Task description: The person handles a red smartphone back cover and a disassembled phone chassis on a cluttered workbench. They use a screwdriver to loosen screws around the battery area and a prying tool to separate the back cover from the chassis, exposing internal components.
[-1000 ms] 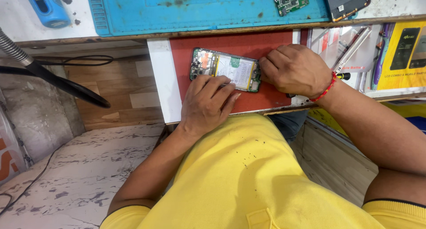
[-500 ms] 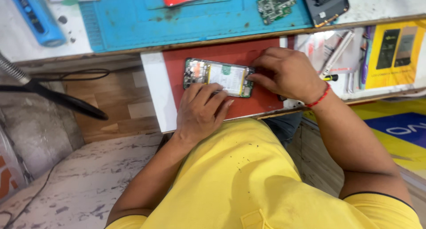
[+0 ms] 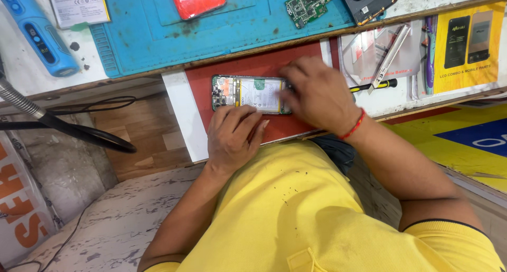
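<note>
Opened phone (image 3: 251, 94) | lay long axis left-right on red mat (image 3: 253, 66) | left hand (image 3: 232, 137) fingers flat, together, pinning near edge | right hand (image 3: 319, 95) covered right end, grip hidden

You have two hands (image 3: 232, 137) (image 3: 319, 92), one opened phone (image 3: 248, 92), one circuit board (image 3: 309, 3), one blue mat (image 3: 137, 34), one battery (image 3: 79, 5).

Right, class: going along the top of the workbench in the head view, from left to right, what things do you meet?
Blue handheld device → white battery pack → red phone cover on the blue work mat → green circuit board → dark phone frame → yellow box.
</note>
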